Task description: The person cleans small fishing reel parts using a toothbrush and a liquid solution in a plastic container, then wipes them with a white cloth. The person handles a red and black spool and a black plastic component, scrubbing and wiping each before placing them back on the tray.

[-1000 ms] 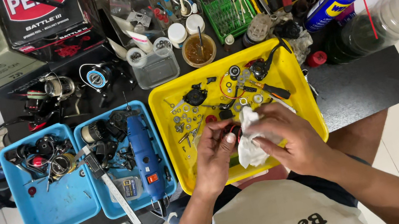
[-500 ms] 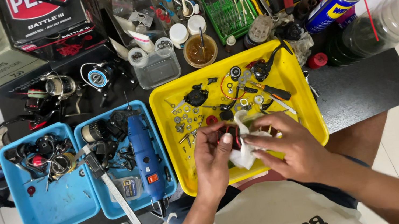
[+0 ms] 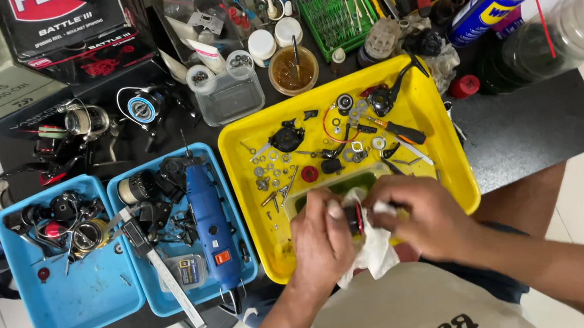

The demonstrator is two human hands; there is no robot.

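Glossy yellow plastic tray point(image 3: 434, 107) holding small shiny metal parts point(image 3: 267, 170); soft white cloth point(image 3: 371, 250) crumpling between hands.

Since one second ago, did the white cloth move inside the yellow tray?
Yes. The white cloth moved toward the near rim of the yellow tray, now hanging over it between both hands.

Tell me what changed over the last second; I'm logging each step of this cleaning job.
Both hands closed in together: the left hand and right hand now pinch a small dark round part between them, and the white cloth has dropped from the right hand's grasp to hang beneath it. The yellow tray, blue trays and spray can stayed put.
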